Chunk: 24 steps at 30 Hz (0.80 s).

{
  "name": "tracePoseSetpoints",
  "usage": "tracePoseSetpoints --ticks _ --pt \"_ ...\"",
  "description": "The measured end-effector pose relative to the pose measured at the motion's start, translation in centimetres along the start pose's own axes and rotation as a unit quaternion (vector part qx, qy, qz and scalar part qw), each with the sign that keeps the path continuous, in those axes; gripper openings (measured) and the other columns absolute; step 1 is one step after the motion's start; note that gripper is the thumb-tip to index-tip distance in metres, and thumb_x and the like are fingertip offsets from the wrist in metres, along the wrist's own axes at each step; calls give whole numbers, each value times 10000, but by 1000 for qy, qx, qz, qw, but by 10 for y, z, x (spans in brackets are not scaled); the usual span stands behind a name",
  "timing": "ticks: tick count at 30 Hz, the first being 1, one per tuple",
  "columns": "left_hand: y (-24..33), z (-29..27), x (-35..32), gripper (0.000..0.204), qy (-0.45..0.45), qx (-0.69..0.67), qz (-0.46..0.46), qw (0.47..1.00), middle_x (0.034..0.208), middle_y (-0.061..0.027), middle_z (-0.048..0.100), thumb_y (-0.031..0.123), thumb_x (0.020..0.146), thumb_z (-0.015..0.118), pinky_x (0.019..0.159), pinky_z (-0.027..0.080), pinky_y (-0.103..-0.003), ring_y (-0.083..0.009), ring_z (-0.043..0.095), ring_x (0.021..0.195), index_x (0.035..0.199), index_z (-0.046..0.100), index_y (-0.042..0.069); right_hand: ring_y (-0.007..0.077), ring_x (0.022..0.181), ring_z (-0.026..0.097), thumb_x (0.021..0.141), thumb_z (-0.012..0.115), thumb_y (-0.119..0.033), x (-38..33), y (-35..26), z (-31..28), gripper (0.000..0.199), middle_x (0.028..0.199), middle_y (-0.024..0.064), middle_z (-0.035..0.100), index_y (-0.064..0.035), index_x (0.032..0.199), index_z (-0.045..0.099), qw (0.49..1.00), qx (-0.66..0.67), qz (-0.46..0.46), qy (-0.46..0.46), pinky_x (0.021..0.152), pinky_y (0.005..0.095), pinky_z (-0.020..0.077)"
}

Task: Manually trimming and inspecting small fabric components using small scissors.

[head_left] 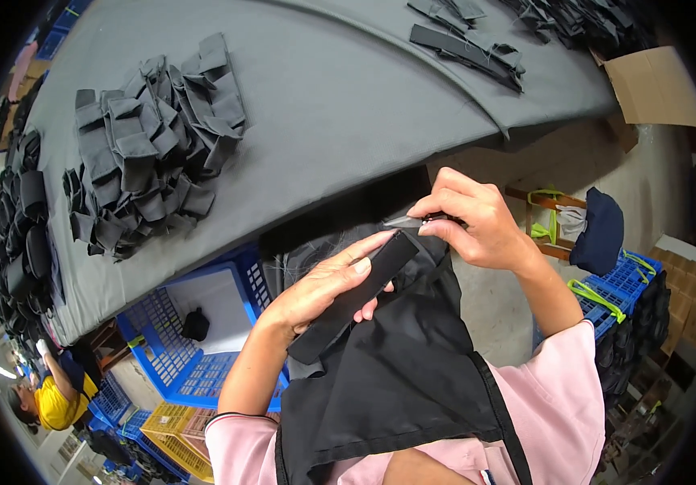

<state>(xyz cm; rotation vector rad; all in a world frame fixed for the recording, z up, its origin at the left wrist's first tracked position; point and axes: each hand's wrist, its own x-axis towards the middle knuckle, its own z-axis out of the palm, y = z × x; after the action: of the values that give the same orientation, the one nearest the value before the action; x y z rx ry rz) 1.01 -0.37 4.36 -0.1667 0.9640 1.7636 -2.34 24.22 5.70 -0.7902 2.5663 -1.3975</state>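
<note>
My left hand [320, 289] is closed around a folded black fabric strip [364, 297], thumb on top and fingertips showing at its lower side. The strip slants over my lap, its far end up toward the right. In my right hand [481, 220] is a pair of small thread snips [402, 222] with a pale metal tip and a dark handle. The tip is close to the strip's far end; whether it touches cannot be made out. Loose threads lie on the black apron [400, 380] across my lap.
A grey-covered table [307, 105] spans the far side, bearing a heap of folded black strips [142, 141] and more strips [469, 52] at the far right. Left of my lap stands a blue crate [166, 368]. A person in yellow [58, 400] is at the far left.
</note>
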Motion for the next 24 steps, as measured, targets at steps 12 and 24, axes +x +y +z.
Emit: tracePoseSetpoints --ticks 12,24 --pt "-2 -4 2 620 23 -14 27 999 1020 -158 578 359 941 501 631 470 -253 -144 567 682 1450 258 101 69 731 522 817 613 24 -27 8 33 146 912 32 487 53 959 609 924 313 165 146 616 203 438" --pt "-12 -3 4 680 -29 -120 44 991 1035 -188 580 377 916 535 610 491 -272 -197 598 692 1436 241 51 60 601 462 857 604 -60 -31 -4 56 163 864 30 474 43 984 609 854 457 213 130 511 190 382"
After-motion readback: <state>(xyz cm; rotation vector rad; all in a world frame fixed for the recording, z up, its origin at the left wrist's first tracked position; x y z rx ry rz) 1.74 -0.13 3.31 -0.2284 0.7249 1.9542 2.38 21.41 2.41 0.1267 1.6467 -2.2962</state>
